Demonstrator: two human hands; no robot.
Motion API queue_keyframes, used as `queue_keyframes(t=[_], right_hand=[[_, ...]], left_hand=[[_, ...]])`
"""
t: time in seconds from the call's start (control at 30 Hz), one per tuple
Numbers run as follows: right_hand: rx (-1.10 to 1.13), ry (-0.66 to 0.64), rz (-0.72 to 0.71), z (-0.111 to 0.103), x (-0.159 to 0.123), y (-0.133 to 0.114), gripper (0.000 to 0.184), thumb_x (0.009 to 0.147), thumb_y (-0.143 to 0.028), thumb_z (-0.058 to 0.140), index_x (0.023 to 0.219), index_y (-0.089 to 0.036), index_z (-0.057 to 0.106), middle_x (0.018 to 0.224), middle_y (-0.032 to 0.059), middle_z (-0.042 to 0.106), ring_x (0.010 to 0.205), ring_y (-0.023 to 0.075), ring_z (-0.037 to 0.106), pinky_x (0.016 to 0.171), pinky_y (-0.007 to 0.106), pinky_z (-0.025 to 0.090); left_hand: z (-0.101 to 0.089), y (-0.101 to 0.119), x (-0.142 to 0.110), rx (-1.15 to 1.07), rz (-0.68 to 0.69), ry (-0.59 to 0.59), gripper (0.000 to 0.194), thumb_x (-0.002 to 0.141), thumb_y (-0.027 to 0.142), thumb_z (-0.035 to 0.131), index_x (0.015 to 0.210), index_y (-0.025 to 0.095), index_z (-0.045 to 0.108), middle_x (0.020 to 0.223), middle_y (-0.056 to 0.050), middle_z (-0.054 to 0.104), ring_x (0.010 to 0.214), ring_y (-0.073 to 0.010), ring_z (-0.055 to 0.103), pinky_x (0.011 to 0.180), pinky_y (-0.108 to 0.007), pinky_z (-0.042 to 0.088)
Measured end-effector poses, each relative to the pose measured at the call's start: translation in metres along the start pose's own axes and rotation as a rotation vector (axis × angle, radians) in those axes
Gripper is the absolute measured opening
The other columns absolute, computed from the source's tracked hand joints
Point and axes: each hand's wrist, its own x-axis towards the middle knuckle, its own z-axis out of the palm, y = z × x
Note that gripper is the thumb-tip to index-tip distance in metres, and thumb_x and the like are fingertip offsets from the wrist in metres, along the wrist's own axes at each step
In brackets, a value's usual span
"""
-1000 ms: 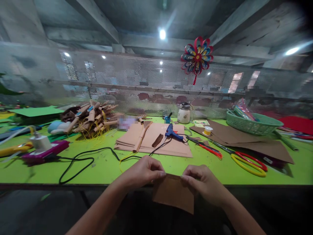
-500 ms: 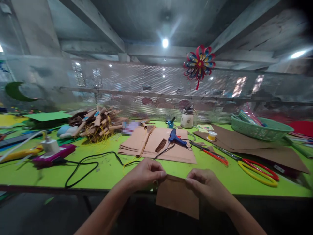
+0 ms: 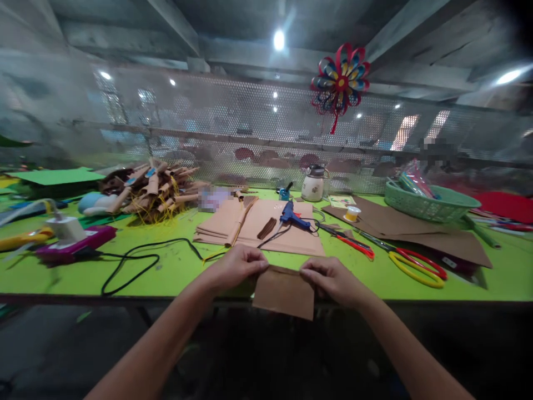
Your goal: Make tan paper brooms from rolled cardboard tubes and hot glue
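Between my two hands hangs a piece of brown paper [image 3: 283, 294], held by its upper edge, which shows a narrow fold. My left hand [image 3: 245, 265] pinches the left end of that edge, and my right hand [image 3: 328, 278] pinches the right end. The paper hangs in front of the table's near edge. Just beyond my hands lies a stack of brown paper sheets [image 3: 212, 234]. On it rest a rolled paper piece with a fringed end [image 3: 240, 222], a small bundle of dark brown strips [image 3: 266, 228] and a blue glue gun [image 3: 293, 216].
On the green table [image 3: 166, 278] a black cable runs from a purple power strip [image 3: 77, 244]. Rolled paper pieces [image 3: 156, 189] are heaped at left. To the right are red-and-yellow-handled scissors [image 3: 420, 268], orange-handled scissors [image 3: 353, 243], brown card [image 3: 400, 236] and a green basket [image 3: 441, 204].
My view has tilted down slightly, so the table and hands appear higher. Both hands still pinch the brown paper, its fold now a little nearer level.
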Motion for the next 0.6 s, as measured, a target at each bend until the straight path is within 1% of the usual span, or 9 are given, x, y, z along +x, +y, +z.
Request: queue_keyframes(t=[0.1, 0.2, 0.27, 0.33, 0.47, 0.6], right_hand=[[-0.141, 0.025, -0.063, -0.004, 0.007, 0.001, 0.027, 0.088, -0.037, 0.051, 0.079, -0.014, 0.064, 0.062, -0.0006, 0.055, 0.056, 0.0111, 0.050, 0.054, 0.021, 0.039], [-0.292, 0.074, -0.156, -0.005, 0.013, 0.004, 0.022, 0.086, -0.029, 0.053, 0.075, -0.015, 0.065, 0.071, 0.0028, 0.061, 0.069, 0.0143, 0.055, 0.065, 0.024, 0.041], [-0.356, 0.089, -0.204, -0.005, 0.017, 0.007, 0.019, 0.085, -0.025, 0.055, 0.075, -0.015, 0.067, 0.073, 0.0042, 0.061, 0.073, 0.0157, 0.055, 0.068, 0.026, 0.042], [-0.390, 0.096, -0.231, -0.004, 0.019, 0.011, 0.017, 0.085, -0.023, 0.056, 0.076, -0.015, 0.068, 0.073, 0.0049, 0.060, 0.074, 0.0164, 0.055, 0.068, 0.026, 0.042], [-0.406, 0.092, -0.235, -0.002, 0.021, 0.013, 0.015, 0.084, -0.021, 0.058, 0.081, -0.015, 0.071, 0.073, 0.0047, 0.061, 0.074, 0.0163, 0.056, 0.067, 0.026, 0.042], [-0.370, 0.075, -0.190, -0.005, 0.020, 0.008, 0.014, 0.082, -0.021, 0.059, 0.081, -0.015, 0.071, 0.075, 0.0048, 0.064, 0.074, 0.0159, 0.058, 0.068, 0.025, 0.043]], left_hand=[[-0.002, -0.001, 0.004, 0.070, -0.006, 0.019, 0.033, 0.071, 0.044, 0.061, 0.068, 0.012, 0.061, 0.054, 0.002, 0.053, 0.050, -0.0093, 0.042, 0.049, -0.021, 0.031], [-0.005, -0.005, 0.009, 0.225, 0.014, 0.043, 0.031, 0.073, 0.041, 0.059, 0.069, 0.011, 0.065, 0.059, -0.001, 0.058, 0.053, -0.0107, 0.046, 0.052, -0.022, 0.033], [-0.007, -0.009, 0.012, 0.341, 0.032, 0.071, 0.030, 0.072, 0.040, 0.059, 0.071, 0.011, 0.068, 0.062, -0.002, 0.061, 0.059, -0.0128, 0.050, 0.055, -0.022, 0.035], [-0.008, -0.011, 0.015, 0.431, 0.044, 0.087, 0.031, 0.072, 0.039, 0.058, 0.074, 0.011, 0.071, 0.065, -0.002, 0.064, 0.063, -0.0147, 0.053, 0.057, -0.022, 0.036], [-0.005, -0.009, 0.019, 0.499, 0.088, 0.040, 0.031, 0.074, 0.037, 0.055, 0.082, 0.013, 0.073, 0.071, -0.004, 0.067, 0.066, -0.0157, 0.055, 0.058, -0.023, 0.037], [0.000, -0.006, 0.026, 0.504, 0.091, 0.016, 0.030, 0.072, 0.037, 0.058, 0.078, 0.012, 0.073, 0.064, -0.003, 0.065, 0.061, -0.0148, 0.053, 0.056, -0.023, 0.035]])
